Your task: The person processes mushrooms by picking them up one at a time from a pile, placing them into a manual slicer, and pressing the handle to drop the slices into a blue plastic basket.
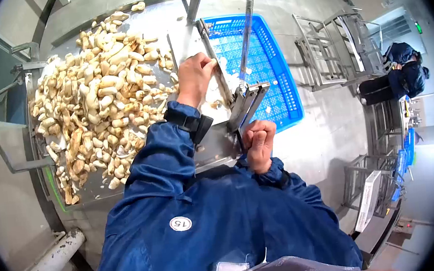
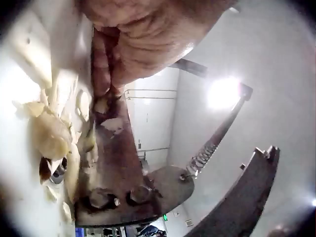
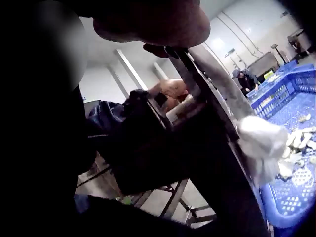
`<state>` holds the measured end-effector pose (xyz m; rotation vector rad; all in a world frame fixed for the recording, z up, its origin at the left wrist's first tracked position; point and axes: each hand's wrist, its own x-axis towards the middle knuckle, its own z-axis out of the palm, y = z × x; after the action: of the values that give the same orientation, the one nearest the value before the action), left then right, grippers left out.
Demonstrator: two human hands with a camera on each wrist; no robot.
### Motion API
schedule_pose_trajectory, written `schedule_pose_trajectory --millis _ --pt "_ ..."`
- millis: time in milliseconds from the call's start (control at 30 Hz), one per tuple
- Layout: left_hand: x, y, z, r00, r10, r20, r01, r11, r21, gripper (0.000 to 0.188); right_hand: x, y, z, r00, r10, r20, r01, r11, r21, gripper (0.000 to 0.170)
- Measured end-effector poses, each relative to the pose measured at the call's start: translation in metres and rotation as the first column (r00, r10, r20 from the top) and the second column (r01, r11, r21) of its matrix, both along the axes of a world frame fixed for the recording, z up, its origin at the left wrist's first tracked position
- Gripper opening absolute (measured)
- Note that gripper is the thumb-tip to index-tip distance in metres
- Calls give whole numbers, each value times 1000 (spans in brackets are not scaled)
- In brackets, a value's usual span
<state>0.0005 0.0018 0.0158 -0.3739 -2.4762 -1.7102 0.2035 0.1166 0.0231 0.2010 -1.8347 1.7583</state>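
Note:
On the white board [image 1: 186, 41], my left hand [image 1: 195, 77] pinches a pale mushroom piece [image 3: 182, 108] beside a lever cutter's long blade [image 1: 216, 67]. The fingers are bent close to that blade, and they largely hide the piece. My right hand [image 1: 260, 144] is curled round the handle end of the cutter's lever [image 1: 248, 108], nearer my body. In the left wrist view, the stained metal blade [image 2: 116, 148] stands just below the left fingers, with pale scraps [image 2: 52, 138] on the board beside it. A large heap of pale and brownish mushrooms [image 1: 106, 89] lies left of the board.
Beyond the blade, a blue plastic crate [image 1: 288, 85] holds cut pale pieces [image 3: 296, 143]. The cutter's spring [image 1: 246, 37] rises over the crate. Metal rack frames [image 1: 324, 50] stand to the right, with another person [image 1: 403, 71] farther off. A metal table [image 1: 213, 146] bears the heap.

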Motion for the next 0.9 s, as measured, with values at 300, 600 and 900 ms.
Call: schedule_pose_trajectory --millis 300,600,900 --pt "-2 -1 -6 999 -34 2 34 999 32 11 -15 -9 80 987 10 163 1 998 -67 25" --pt "-1 -1 0 992 -6 123 -6 995 99 19 -1 -5 1 999 -20 -36 22 998 55 25" --pt "-3 -3 34 984 -49 -172 78 983 168 19 2 -4 -4 999 -27 25 26 998 60 21"
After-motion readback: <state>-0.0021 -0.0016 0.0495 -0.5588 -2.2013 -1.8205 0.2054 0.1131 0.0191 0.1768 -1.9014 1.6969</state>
